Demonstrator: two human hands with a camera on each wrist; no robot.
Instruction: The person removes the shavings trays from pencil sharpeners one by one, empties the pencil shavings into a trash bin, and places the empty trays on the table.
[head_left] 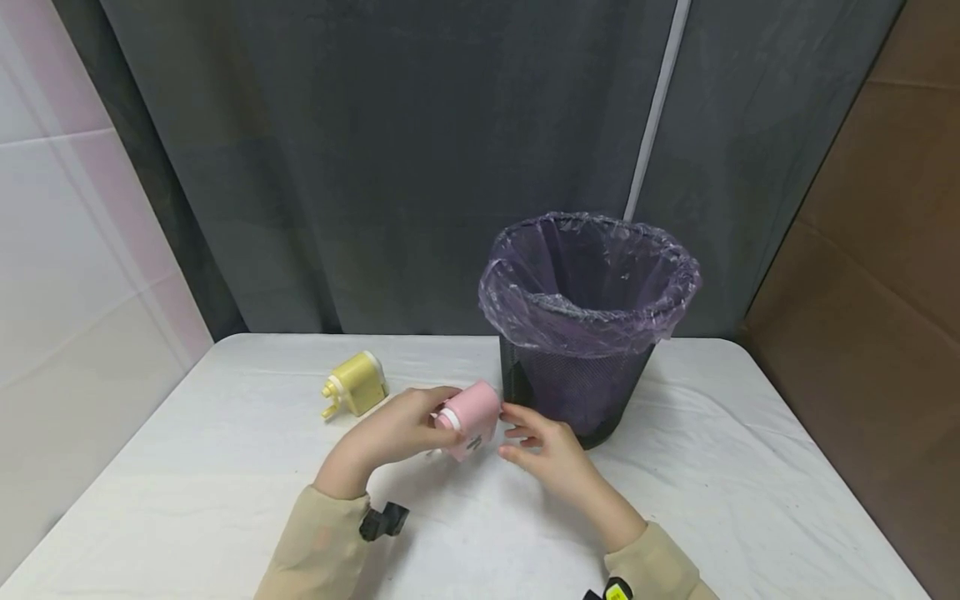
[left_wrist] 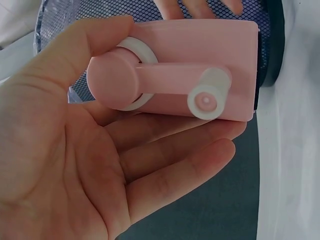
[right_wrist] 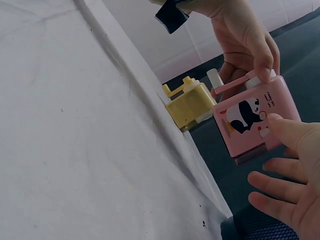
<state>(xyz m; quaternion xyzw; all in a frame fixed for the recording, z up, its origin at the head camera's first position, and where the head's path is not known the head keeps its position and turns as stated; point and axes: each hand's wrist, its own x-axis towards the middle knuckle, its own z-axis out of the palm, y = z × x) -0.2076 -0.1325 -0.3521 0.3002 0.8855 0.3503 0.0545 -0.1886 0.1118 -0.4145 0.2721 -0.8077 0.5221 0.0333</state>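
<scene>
Nearest the head camera, two beige sleeves enter from the lower edge. A black device sits at the left cuff; another, with a yellow-green face, sits at the right cuff and is partly cut off by the frame.

Left hand: thumb and fingers pinch the pink sharpener at its crank end, the thumb over the white collar, the other fingers extended along the opposite side.

Right hand: fingers spread and slightly bent, just beside the sharpener's other end. Contact cannot be confirmed; in the right wrist view a fingertip overlaps the printed panda.

The pink sharpener is between the two hands, tilted in the head view, in front of the bin and to its left. In the right wrist view it appears clear of the counter, which carries a wrinkled white cover.

The bin is dark mesh and stands upright; a translucent purple liner is folded over its rim. Left of it, the yellow sharpener rests on the counter, crank end to the left, apart from the left hand.

Behind the counter hangs a dark grey curtain with a pale vertical strip.
</scene>
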